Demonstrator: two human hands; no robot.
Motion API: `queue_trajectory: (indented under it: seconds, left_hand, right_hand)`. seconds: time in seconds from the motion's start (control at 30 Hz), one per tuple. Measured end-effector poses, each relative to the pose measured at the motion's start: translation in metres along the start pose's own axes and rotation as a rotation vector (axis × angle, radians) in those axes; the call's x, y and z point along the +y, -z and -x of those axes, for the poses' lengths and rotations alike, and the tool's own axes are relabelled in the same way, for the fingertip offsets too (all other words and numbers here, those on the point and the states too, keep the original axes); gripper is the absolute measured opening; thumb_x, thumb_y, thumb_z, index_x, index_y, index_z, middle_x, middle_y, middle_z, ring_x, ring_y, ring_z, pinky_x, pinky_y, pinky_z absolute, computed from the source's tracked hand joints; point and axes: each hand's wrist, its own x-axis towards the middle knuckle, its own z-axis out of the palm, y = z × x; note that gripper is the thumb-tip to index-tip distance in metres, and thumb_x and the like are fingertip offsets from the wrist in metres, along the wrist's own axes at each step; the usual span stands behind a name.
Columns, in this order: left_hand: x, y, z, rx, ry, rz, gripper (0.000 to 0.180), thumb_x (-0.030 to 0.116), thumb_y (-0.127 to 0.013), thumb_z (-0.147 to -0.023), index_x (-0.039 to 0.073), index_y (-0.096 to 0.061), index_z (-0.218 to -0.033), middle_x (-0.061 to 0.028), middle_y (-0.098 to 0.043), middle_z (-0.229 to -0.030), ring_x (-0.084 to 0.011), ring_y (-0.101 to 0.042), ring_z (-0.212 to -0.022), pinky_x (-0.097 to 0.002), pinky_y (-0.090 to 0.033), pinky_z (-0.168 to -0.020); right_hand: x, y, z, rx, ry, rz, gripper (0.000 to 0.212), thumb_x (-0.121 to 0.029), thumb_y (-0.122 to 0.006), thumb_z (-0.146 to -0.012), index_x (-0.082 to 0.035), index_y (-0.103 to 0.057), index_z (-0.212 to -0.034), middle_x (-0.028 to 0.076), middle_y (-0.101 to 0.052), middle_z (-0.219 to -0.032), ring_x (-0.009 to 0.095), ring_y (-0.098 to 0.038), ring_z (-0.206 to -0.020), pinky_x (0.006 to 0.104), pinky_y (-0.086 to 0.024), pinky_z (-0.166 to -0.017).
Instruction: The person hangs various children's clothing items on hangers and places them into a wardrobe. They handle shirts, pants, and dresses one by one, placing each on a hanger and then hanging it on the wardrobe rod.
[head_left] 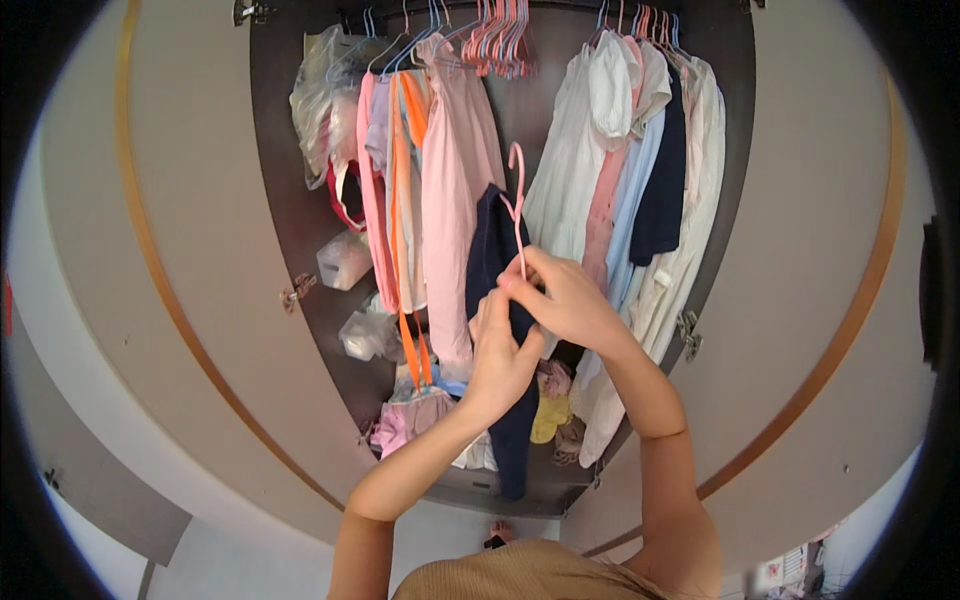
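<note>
Head view: left hand [500,355] and right hand [565,298] both clamp the dark navy garment [490,270] onto the pink plastic hanger [517,200]. Judged step: fitting; next, seat the shoulders squarely.

Both hands working a navy garment onto a pink hanger at the open wardrobe.
Centre frame, the left hand [500,355] grips the navy garment [497,300] while the right hand [565,300] pinches the pink hanger [518,205] at its neck; pink and white clothes hang on the rail above, folded clothes piled below.
</note>
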Motion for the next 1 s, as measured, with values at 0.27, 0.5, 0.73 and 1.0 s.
queue_trajectory:
  seconds: [0.27, 0.5, 0.73, 1.0]
  left_hand:
    - [-0.017, -0.012, -0.081, -0.146, -0.285, 0.058, 0.062, 0.015, -0.057, -0.092, 0.004, -0.031, -0.148, -0.0164, -0.027, -0.151, -0.0304, -0.029, -0.140, -0.0380, -0.029, -0.110]
    - [-0.076, -0.034, -0.112, -0.185, -0.122, 0.316, 0.053, 0.008, -0.054, -0.093, 0.005, -0.039, -0.143, -0.0163, -0.046, -0.137, -0.0307, -0.046, -0.129, -0.0387, -0.035, -0.108]
    - [-0.115, -0.012, -0.129, -0.148, -0.064, 0.181, 0.037, 0.005, -0.054, -0.092, 0.003, -0.052, -0.129, -0.0085, -0.053, -0.125, -0.0189, -0.055, -0.111, -0.0305, -0.042, -0.095]
    - [-0.133, 0.003, -0.150, -0.089, -0.038, 0.097, 0.026, 0.005, -0.054, -0.093, 0.005, -0.060, -0.118, -0.0069, -0.054, -0.124, -0.0166, -0.056, -0.108, -0.0296, -0.045, -0.090]
  right_hand:
    - [0.072, 0.036, -0.099, 0.379, -0.017, 0.059, 0.030, -0.024, -0.048, -0.096, 0.002, -0.060, -0.085, 0.025, -0.064, -0.076, 0.044, -0.063, -0.081, 0.0480, -0.048, -0.071]
    - [0.128, 0.095, -0.253, 0.495, -0.045, 0.084, 0.031, -0.021, -0.047, -0.091, 0.001, -0.068, -0.085, 0.023, -0.069, -0.089, 0.039, -0.065, -0.089, 0.0439, -0.049, -0.079]
    - [0.165, 0.138, -0.407, 0.548, -0.481, -0.086, 0.034, -0.023, -0.057, -0.090, 0.008, -0.067, -0.101, 0.020, -0.069, -0.081, 0.029, -0.067, -0.067, 0.0385, -0.050, -0.058]
    - [0.185, 0.149, -0.459, 0.655, -0.320, -0.205, 0.036, -0.025, -0.064, -0.089, 0.005, -0.068, -0.110, 0.026, -0.064, -0.118, 0.038, -0.061, -0.112, 0.0437, -0.047, -0.093]
